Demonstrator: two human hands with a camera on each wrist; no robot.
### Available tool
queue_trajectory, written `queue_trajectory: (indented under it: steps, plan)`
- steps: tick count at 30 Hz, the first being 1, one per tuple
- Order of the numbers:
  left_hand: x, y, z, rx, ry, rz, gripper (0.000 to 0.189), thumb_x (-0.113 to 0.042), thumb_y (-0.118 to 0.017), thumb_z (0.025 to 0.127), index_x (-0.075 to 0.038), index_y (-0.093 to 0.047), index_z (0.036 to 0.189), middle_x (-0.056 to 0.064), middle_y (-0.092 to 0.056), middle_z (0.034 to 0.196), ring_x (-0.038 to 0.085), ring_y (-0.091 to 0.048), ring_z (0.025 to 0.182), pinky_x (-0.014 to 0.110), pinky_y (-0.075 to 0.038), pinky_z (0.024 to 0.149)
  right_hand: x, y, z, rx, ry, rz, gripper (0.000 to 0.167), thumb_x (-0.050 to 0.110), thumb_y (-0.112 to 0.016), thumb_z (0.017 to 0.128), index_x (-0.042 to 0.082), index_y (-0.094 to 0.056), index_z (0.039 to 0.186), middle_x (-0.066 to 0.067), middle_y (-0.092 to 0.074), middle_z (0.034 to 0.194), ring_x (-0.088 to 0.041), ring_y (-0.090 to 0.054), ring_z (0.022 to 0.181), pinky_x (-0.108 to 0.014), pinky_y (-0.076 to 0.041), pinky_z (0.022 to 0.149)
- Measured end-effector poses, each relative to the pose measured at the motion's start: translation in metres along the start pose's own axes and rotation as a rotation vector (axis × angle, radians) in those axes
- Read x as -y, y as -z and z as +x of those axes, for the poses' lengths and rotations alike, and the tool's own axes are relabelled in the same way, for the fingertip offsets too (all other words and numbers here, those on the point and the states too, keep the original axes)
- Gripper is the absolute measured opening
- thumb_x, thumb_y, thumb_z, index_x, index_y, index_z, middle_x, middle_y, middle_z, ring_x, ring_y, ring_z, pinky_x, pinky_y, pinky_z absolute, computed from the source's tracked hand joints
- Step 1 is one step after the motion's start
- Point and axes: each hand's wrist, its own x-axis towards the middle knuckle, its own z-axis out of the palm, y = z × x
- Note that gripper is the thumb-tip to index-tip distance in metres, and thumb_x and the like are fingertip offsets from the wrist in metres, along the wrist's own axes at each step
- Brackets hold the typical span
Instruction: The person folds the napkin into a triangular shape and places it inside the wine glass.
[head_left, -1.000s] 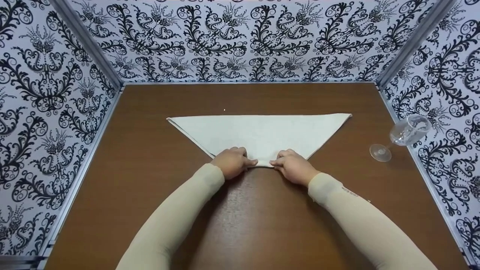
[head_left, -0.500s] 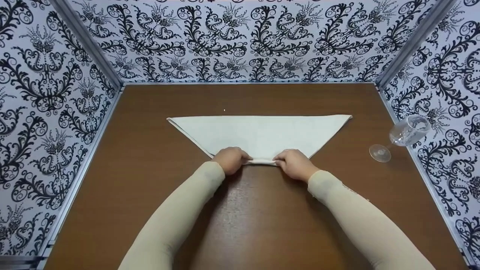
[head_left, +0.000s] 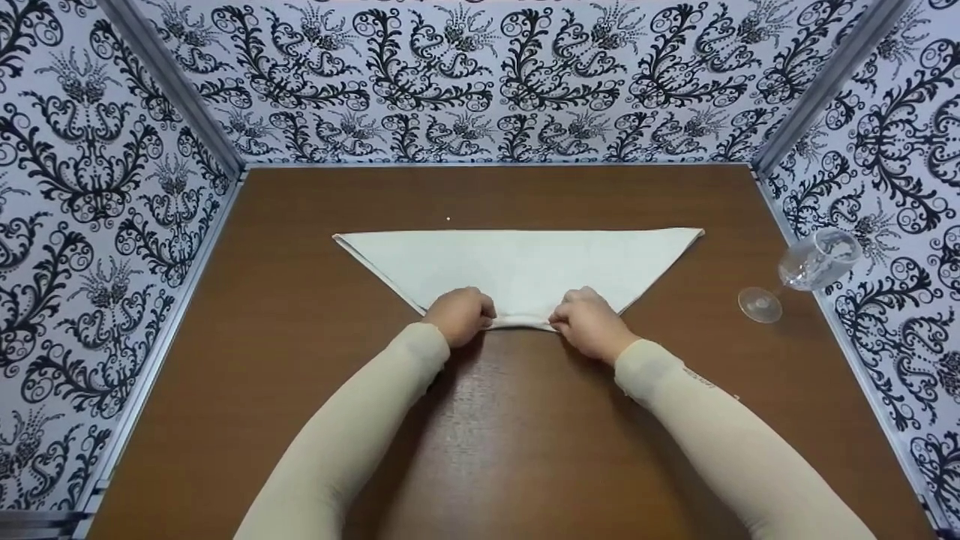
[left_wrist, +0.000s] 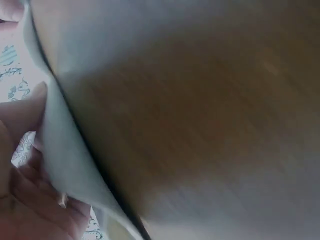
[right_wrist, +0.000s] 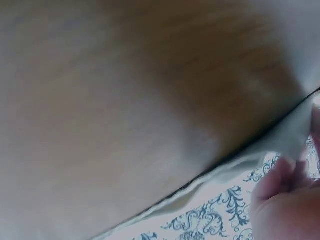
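Observation:
A white cloth napkin [head_left: 517,270] lies on the brown table, its long straight edge at the back and its sides slanting in toward me. The narrow near edge is rolled into a thin band. My left hand [head_left: 459,315] pinches the left end of this roll between thumb and fingers; the left wrist view shows the thumb [left_wrist: 35,102] over the napkin's edge [left_wrist: 70,145]. At the right end, my right hand [head_left: 591,326] pinches the roll too, and its fingers [right_wrist: 282,182] show beside the napkin [right_wrist: 280,135] in the right wrist view.
A clear wine glass [head_left: 817,261] lies tipped on its side at the right, its bowl by the table's edge. Patterned panels [head_left: 487,82] wall the brown table [head_left: 480,450] at the back and both sides. A tiny white speck lies behind the napkin.
Both hands have drawn slightly apart and a little away from me along the near edge, which is now rolled slightly further. The rest of the napkin and the glass stay put.

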Motion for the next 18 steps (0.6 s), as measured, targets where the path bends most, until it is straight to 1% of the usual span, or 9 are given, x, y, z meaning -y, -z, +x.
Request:
queue_trajectory:
  steps: [2, 4, 6, 8, 9, 11, 13, 15, 18]
  plan:
    - [0.002, 0.000, -0.001, -0.010, -0.053, 0.030, 0.019, -0.024, -0.066, 0.105, -0.021, -0.080, 0.118, 0.004, -0.077, 0.109, 0.025, -0.073, 0.104, 0.041, -0.058, 0.096, -0.005, 0.000, -0.003, -0.010, 0.068, -0.028, 0.015, 0.019, -0.074, 0.099, 0.013, -0.085, 0.108, -0.005, -0.068, 0.093, -0.026, -0.056, 0.089, -0.042, -0.049, 0.082]
    - [0.004, 0.000, -0.003, -0.020, -0.115, 0.079, 0.022, -0.031, -0.062, 0.107, -0.023, -0.079, 0.119, 0.003, -0.077, 0.105, 0.025, -0.073, 0.098, 0.042, -0.059, 0.092, -0.010, 0.001, -0.008, -0.005, 0.109, -0.047, 0.018, 0.021, -0.074, 0.099, 0.015, -0.084, 0.113, -0.005, -0.066, 0.095, -0.026, -0.054, 0.089, -0.043, -0.046, 0.082]
    - [0.007, 0.000, -0.005, 0.000, -0.168, 0.149, 0.027, -0.037, -0.057, 0.108, -0.027, -0.077, 0.124, 0.003, -0.074, 0.105, 0.026, -0.071, 0.093, 0.042, -0.059, 0.088, -0.014, 0.003, -0.012, 0.025, 0.114, -0.039, 0.026, 0.025, -0.075, 0.099, 0.019, -0.081, 0.123, -0.005, -0.063, 0.100, -0.026, -0.050, 0.093, -0.044, -0.043, 0.086]
    - [0.009, 0.001, -0.008, 0.020, -0.193, 0.197, 0.030, -0.037, -0.060, 0.107, -0.030, -0.075, 0.132, 0.004, -0.070, 0.109, 0.025, -0.069, 0.093, 0.042, -0.058, 0.087, -0.017, 0.005, -0.015, 0.058, 0.102, -0.031, 0.035, 0.030, -0.076, 0.098, 0.023, -0.075, 0.132, -0.005, -0.060, 0.105, -0.025, -0.046, 0.096, -0.044, -0.040, 0.088]
    - [0.011, 0.001, -0.009, 0.034, -0.214, 0.238, 0.034, -0.035, -0.061, 0.107, -0.034, -0.069, 0.140, 0.004, -0.068, 0.114, 0.024, -0.068, 0.096, 0.041, -0.058, 0.087, -0.018, 0.006, -0.016, 0.075, 0.091, -0.022, 0.039, 0.032, -0.076, 0.098, 0.024, -0.073, 0.136, -0.005, -0.058, 0.106, -0.025, -0.044, 0.097, -0.044, -0.038, 0.089]
    - [0.014, 0.001, -0.012, 0.062, -0.219, 0.274, 0.046, -0.032, -0.065, 0.105, -0.043, -0.058, 0.149, 0.004, -0.064, 0.120, 0.023, -0.066, 0.099, 0.039, -0.057, 0.088, -0.018, 0.007, -0.017, 0.094, 0.076, -0.006, 0.044, 0.037, -0.077, 0.097, 0.025, -0.069, 0.139, -0.005, -0.056, 0.108, -0.025, -0.041, 0.098, -0.044, -0.036, 0.090]
    - [0.016, 0.001, -0.013, 0.073, -0.210, 0.269, 0.055, -0.033, -0.069, 0.102, -0.046, -0.051, 0.153, 0.006, -0.062, 0.124, 0.024, -0.065, 0.102, 0.040, -0.056, 0.090, -0.017, 0.008, -0.017, 0.092, 0.072, -0.005, 0.046, 0.039, -0.078, 0.096, 0.025, -0.069, 0.138, -0.005, -0.056, 0.108, -0.024, -0.041, 0.097, -0.043, -0.035, 0.088]
    - [0.017, 0.000, -0.014, 0.080, -0.203, 0.252, 0.058, -0.034, -0.070, 0.102, -0.047, -0.048, 0.154, 0.007, -0.061, 0.125, 0.024, -0.064, 0.103, 0.040, -0.056, 0.091, -0.016, 0.008, -0.016, 0.083, 0.068, -0.002, 0.045, 0.039, -0.079, 0.094, 0.023, -0.071, 0.136, -0.005, -0.056, 0.107, -0.024, -0.041, 0.097, -0.042, -0.035, 0.087]
    - [0.017, 0.000, -0.013, 0.065, -0.199, 0.215, 0.054, -0.032, -0.070, 0.101, -0.045, -0.054, 0.151, 0.009, -0.061, 0.121, 0.025, -0.063, 0.101, 0.041, -0.055, 0.090, -0.014, 0.008, -0.014, 0.069, 0.077, -0.008, 0.042, 0.035, -0.081, 0.094, 0.019, -0.074, 0.132, -0.004, -0.056, 0.104, -0.024, -0.041, 0.095, -0.041, -0.036, 0.084]
